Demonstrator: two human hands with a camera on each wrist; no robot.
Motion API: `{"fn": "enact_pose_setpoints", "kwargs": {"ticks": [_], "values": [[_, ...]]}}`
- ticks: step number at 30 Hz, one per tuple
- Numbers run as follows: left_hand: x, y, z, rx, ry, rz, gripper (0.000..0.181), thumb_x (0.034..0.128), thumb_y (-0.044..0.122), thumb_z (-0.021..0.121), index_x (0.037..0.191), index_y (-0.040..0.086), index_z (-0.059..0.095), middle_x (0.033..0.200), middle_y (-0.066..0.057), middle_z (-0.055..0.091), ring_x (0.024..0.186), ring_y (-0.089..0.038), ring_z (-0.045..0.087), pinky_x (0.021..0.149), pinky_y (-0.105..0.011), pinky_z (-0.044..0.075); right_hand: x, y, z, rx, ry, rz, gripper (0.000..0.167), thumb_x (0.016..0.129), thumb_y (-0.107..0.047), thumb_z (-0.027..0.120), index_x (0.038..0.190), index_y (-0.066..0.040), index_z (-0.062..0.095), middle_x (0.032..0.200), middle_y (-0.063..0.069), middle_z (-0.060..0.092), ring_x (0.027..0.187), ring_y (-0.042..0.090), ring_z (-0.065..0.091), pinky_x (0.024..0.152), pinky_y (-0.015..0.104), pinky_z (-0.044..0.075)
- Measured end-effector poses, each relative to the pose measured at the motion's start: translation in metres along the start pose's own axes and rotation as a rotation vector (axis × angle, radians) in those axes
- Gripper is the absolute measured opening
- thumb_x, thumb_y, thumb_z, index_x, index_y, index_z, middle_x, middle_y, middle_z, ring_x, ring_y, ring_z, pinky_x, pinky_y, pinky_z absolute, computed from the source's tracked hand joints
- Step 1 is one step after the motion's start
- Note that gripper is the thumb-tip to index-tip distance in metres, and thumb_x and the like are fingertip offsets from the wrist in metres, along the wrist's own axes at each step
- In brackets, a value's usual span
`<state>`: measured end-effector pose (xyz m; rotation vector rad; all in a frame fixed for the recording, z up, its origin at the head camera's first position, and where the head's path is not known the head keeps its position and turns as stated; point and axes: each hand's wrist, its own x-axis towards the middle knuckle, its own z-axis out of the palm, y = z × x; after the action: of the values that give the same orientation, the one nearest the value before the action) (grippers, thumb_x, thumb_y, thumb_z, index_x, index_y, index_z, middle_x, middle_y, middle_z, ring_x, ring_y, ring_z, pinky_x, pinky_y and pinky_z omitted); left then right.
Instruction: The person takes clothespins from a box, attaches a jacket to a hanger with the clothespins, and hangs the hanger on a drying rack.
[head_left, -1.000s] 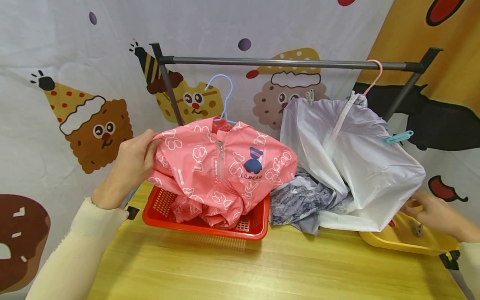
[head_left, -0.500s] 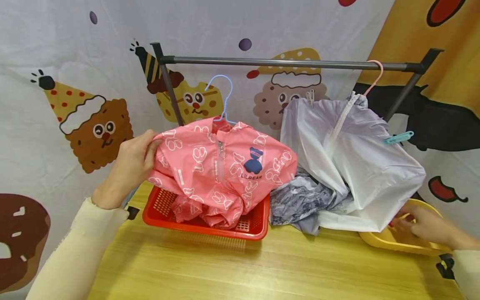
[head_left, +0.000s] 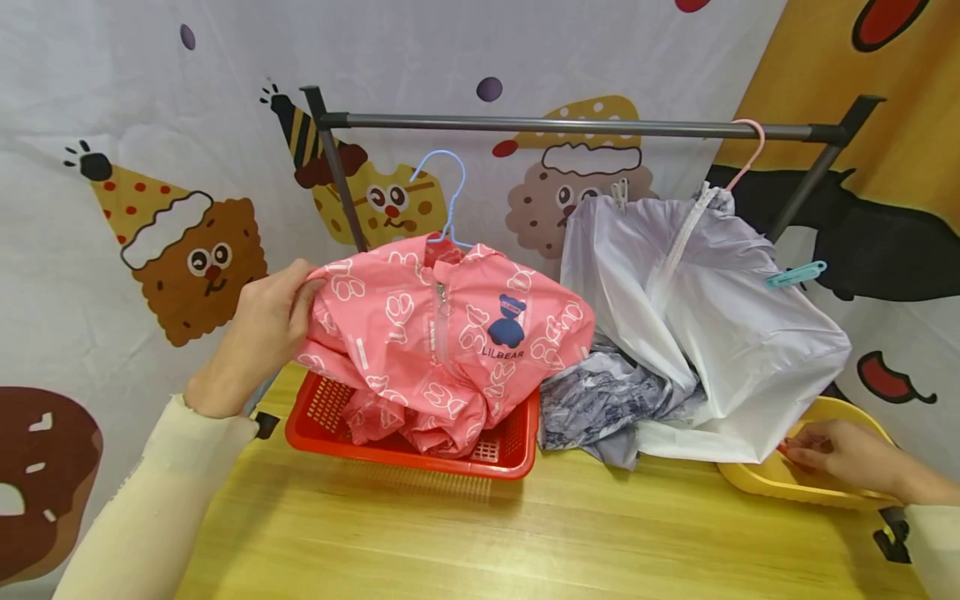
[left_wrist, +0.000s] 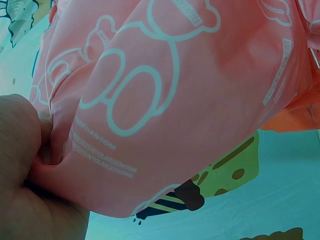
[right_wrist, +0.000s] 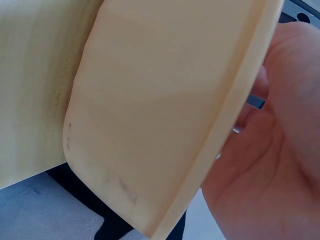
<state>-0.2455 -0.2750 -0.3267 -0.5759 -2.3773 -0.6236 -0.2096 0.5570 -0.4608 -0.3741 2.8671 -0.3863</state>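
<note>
Above the red basket [head_left: 412, 462], pink jacket [head_left: 405, 342] is on a blue hanger [head_left: 450, 218], lower part bunched down into the basket. Hanger hook sits below the rail [head_left: 540, 125] in the head view. Jacket front faces the camera: zip near the middle, white bear outlines, dark blue bear print over "LILBEAR".

Left hand [head_left: 266, 325]: grip pinches jacket fabric at the end nearest that hand. Left wrist view agrees, cloth folded in at the thumb, small printed lines just beside it.

Right hand [head_left: 855, 454]: down in the yellow tray [head_left: 810, 495] at far right, fingers bent, fingertips at a small red piece [head_left: 783, 447]. Can't tell if that grip pinches it or only touches; tray wall blocks the fingertips in the right wrist view.

Rest: whitish garment [head_left: 765, 358] hangs from the rail on a pink hanger [head_left: 762, 142], between jacket and tray. White clip [head_left: 620, 194] on its upper left in the head view, teal clip [head_left: 797, 275] on its right edge. Grey patterned cloth [head_left: 600, 400] bunched just beside the basket. Basket and tray both on the wood-look table [head_left: 585, 542]. Cartoon-print backdrop [head_left: 150, 50] behind.
</note>
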Motion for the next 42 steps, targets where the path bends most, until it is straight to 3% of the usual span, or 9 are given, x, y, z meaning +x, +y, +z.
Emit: {"fn": "enact_pose_setpoints", "kwargs": {"ticks": [9,18,22,28,30,36,42], "values": [[-0.001,-0.001,0.002,0.0,-0.016,-0.01,0.009,0.1152,0.012,0.072,0.115,0.003,0.07,0.089,-0.009,0.07,0.073,-0.019,0.062,0.07,-0.003,0.042,-0.005,-0.003,0.004,-0.012,-0.054,0.098,0.01,0.102,-0.015,0.089,0.096,-0.012,0.082,0.094,-0.004,0.08,0.08,-0.004,0.055,0.073,0.023,0.051],[0.0,0.0,0.002,0.001,-0.022,-0.008,0.008,0.1155,0.012,0.072,0.114,0.004,0.07,0.088,-0.009,0.069,0.072,-0.018,0.062,0.068,-0.005,0.044,-0.006,0.002,0.01,-0.038,-0.005,0.126,0.014,0.101,-0.015,0.089,0.093,-0.013,0.079,0.091,-0.004,0.078,0.079,-0.002,0.057,0.07,0.023,0.05],[-0.001,0.0,0.002,0.0,-0.022,-0.01,0.009,0.1158,0.012,0.071,0.114,0.003,0.07,0.088,-0.009,0.069,0.072,-0.018,0.061,0.068,-0.005,0.044,-0.005,0.004,0.01,0.004,0.013,0.171,0.015,0.1,-0.012,0.089,0.099,-0.006,0.075,0.094,0.002,0.077,0.085,0.013,0.066,0.071,0.026,0.056],[0.0,0.0,0.002,0.0,-0.014,-0.004,0.007,0.115,0.011,0.072,0.114,0.005,0.07,0.088,-0.009,0.069,0.072,-0.018,0.062,0.069,-0.003,0.042,-0.004,0.006,0.006,0.014,0.079,0.196,0.036,0.097,-0.01,0.091,0.117,0.011,0.071,0.102,0.023,0.078,0.089,0.034,0.076,0.075,0.054,0.067],[0.001,0.0,0.001,0.0,-0.014,-0.006,0.007,0.1151,0.011,0.072,0.114,0.004,0.07,0.088,-0.009,0.069,0.072,-0.019,0.062,0.069,-0.003,0.042,-0.005,0.005,0.004,0.0,0.102,0.202,0.042,0.098,-0.015,0.091,0.122,0.014,0.071,0.102,0.025,0.079,0.088,0.037,0.078,0.074,0.056,0.067],[0.001,0.001,0.0,0.002,-0.021,-0.016,0.009,0.116,0.012,0.071,0.116,0.003,0.071,0.089,-0.01,0.071,0.072,-0.02,0.062,0.07,-0.003,0.043,-0.01,-0.005,-0.003,-0.04,0.162,0.24,0.037,0.099,-0.019,0.089,0.115,0.011,0.076,0.095,0.022,0.081,0.084,0.037,0.077,0.071,0.055,0.063],[0.002,-0.001,0.0,0.004,-0.023,-0.011,0.007,0.1151,0.011,0.072,0.115,0.004,0.071,0.089,-0.01,0.07,0.072,-0.019,0.062,0.069,-0.003,0.043,-0.015,-0.015,-0.006,0.009,0.184,0.321,0.041,0.097,-0.02,0.089,0.112,0.013,0.07,0.097,0.029,0.078,0.083,0.036,0.074,0.07,0.051,0.064]]}}
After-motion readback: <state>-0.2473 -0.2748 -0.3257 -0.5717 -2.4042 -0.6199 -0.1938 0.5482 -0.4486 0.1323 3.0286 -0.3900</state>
